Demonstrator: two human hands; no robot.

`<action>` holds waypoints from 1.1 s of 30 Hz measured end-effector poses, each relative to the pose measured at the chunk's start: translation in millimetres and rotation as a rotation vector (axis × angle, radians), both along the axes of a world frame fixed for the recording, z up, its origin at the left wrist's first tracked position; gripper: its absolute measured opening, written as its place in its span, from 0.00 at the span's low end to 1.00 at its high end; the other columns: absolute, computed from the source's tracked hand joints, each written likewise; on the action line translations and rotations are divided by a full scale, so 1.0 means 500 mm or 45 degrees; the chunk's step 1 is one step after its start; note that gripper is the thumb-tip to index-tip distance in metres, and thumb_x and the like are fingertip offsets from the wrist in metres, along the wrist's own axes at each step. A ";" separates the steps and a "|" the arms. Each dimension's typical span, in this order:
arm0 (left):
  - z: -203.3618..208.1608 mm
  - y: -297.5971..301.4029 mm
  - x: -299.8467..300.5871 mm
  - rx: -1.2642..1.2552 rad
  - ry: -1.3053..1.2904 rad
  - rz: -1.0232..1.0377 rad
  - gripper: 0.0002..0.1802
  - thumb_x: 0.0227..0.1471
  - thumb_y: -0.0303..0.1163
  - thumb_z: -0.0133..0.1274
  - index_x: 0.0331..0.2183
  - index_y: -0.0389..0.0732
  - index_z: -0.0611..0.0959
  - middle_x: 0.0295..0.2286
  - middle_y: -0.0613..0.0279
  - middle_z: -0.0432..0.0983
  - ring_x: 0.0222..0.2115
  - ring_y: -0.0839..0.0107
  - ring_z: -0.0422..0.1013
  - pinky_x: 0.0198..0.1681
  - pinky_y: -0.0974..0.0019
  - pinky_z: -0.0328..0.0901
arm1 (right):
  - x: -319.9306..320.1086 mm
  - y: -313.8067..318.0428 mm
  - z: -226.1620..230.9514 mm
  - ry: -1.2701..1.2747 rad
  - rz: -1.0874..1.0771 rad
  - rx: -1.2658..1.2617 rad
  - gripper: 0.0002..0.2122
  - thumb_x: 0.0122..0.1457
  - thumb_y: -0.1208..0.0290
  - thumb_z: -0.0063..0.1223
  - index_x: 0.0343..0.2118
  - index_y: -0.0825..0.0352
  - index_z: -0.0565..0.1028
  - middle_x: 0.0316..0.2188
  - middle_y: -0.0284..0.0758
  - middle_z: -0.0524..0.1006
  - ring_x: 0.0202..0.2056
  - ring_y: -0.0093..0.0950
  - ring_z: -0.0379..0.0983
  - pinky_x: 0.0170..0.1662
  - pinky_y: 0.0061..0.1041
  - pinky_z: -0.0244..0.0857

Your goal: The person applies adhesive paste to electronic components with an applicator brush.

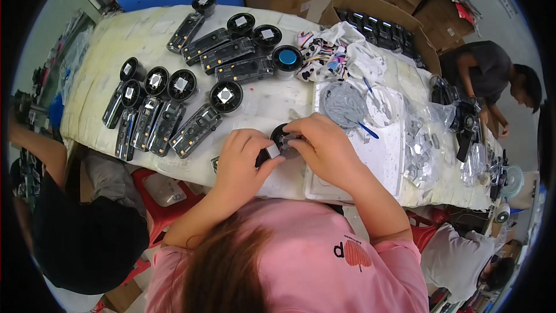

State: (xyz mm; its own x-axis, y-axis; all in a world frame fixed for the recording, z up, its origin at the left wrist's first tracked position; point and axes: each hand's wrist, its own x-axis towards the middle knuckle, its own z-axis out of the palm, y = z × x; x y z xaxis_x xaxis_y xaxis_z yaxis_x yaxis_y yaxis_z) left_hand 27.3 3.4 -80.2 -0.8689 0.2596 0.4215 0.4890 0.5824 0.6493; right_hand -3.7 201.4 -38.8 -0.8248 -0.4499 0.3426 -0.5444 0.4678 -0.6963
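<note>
Near the front edge of the table, my left hand (pixel 240 159) is closed, with a small pale square block (pixel 273 150) between thumb and forefinger. My right hand (pixel 327 145) is closed on a round black cup-shaped housing (pixel 280 134) right beside the block. My fingers cover much of the housing, and whatever lies under my left palm is mostly hidden. To the left lie several black devices with long bodies (pixel 197 130) and round heads, most with a pale square in the middle, such as this head (pixel 226 96). One head (pixel 286 57) carries a blue disc.
A white tray (pixel 394 182) at my right holds a grey-smeared round dish (pixel 343 104), a white ring (pixel 382 105) and blue-handled tools (pixel 369 130). Beyond it are a patterned cloth (pixel 324 55), a bag of small parts (pixel 421 153) and a carton of black parts (pixel 425 37). Other people work at both sides.
</note>
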 end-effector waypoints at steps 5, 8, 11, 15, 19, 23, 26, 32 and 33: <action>-0.005 -0.004 0.001 0.020 -0.025 -0.020 0.18 0.41 0.31 0.65 0.35 0.37 0.78 0.35 0.55 0.72 0.37 0.54 0.68 0.40 0.56 0.64 | -0.013 0.000 0.009 0.032 0.126 0.297 0.11 0.48 0.81 0.56 0.36 0.68 0.78 0.32 0.37 0.74 0.38 0.38 0.68 0.42 0.33 0.65; 0.002 -0.003 0.002 0.029 -0.041 -0.008 0.18 0.41 0.31 0.65 0.35 0.38 0.79 0.35 0.56 0.72 0.38 0.54 0.68 0.40 0.57 0.65 | -0.004 -0.003 0.006 0.083 0.036 0.381 0.09 0.46 0.78 0.58 0.33 0.67 0.79 0.37 0.36 0.73 0.42 0.37 0.67 0.43 0.32 0.66; 0.002 -0.002 0.002 0.038 -0.060 0.013 0.18 0.41 0.31 0.65 0.36 0.38 0.79 0.35 0.56 0.72 0.37 0.55 0.68 0.40 0.57 0.65 | 0.013 -0.002 -0.005 0.175 0.039 0.341 0.12 0.46 0.76 0.59 0.36 0.66 0.79 0.41 0.39 0.72 0.45 0.39 0.66 0.47 0.35 0.65; -0.001 -0.002 -0.001 0.039 -0.070 0.027 0.17 0.41 0.31 0.65 0.36 0.38 0.79 0.35 0.56 0.73 0.37 0.55 0.69 0.39 0.58 0.65 | 0.041 0.024 0.002 0.253 0.022 0.392 0.13 0.46 0.74 0.61 0.38 0.65 0.79 0.43 0.42 0.71 0.47 0.44 0.65 0.49 0.39 0.62; 0.000 -0.003 -0.008 0.107 -0.083 0.010 0.17 0.41 0.30 0.66 0.35 0.38 0.79 0.35 0.56 0.73 0.37 0.55 0.69 0.39 0.58 0.66 | 0.041 0.133 -0.013 0.308 -0.639 0.586 0.15 0.48 0.73 0.63 0.40 0.64 0.77 0.46 0.44 0.70 0.48 0.46 0.64 0.50 0.41 0.61; -0.009 0.005 -0.022 0.223 -0.022 -0.050 0.17 0.40 0.26 0.66 0.34 0.37 0.78 0.35 0.55 0.75 0.36 0.55 0.70 0.38 0.58 0.66 | 0.044 0.193 -0.024 0.129 -0.822 0.677 0.14 0.50 0.75 0.61 0.42 0.65 0.77 0.40 0.45 0.73 0.42 0.45 0.69 0.45 0.41 0.65; -0.013 0.012 -0.033 0.282 0.005 -0.087 0.17 0.40 0.25 0.65 0.34 0.37 0.78 0.34 0.55 0.76 0.35 0.54 0.71 0.37 0.58 0.66 | 0.041 0.213 -0.038 -0.132 -0.840 0.568 0.11 0.52 0.76 0.59 0.39 0.67 0.78 0.32 0.43 0.75 0.32 0.43 0.71 0.38 0.38 0.67; -0.011 0.018 -0.035 0.207 0.048 -0.079 0.15 0.39 0.24 0.65 0.33 0.38 0.79 0.32 0.56 0.76 0.34 0.56 0.71 0.36 0.59 0.66 | 0.044 0.193 0.007 0.174 -0.736 0.444 0.04 0.53 0.78 0.56 0.31 0.69 0.79 0.24 0.40 0.73 0.26 0.40 0.70 0.31 0.35 0.66; -0.012 0.017 -0.036 0.176 0.110 -0.105 0.14 0.39 0.23 0.64 0.33 0.38 0.80 0.32 0.56 0.76 0.33 0.56 0.71 0.36 0.60 0.66 | 0.047 0.196 0.009 0.177 -0.660 0.564 0.04 0.53 0.78 0.57 0.32 0.70 0.80 0.25 0.40 0.74 0.26 0.39 0.71 0.31 0.33 0.66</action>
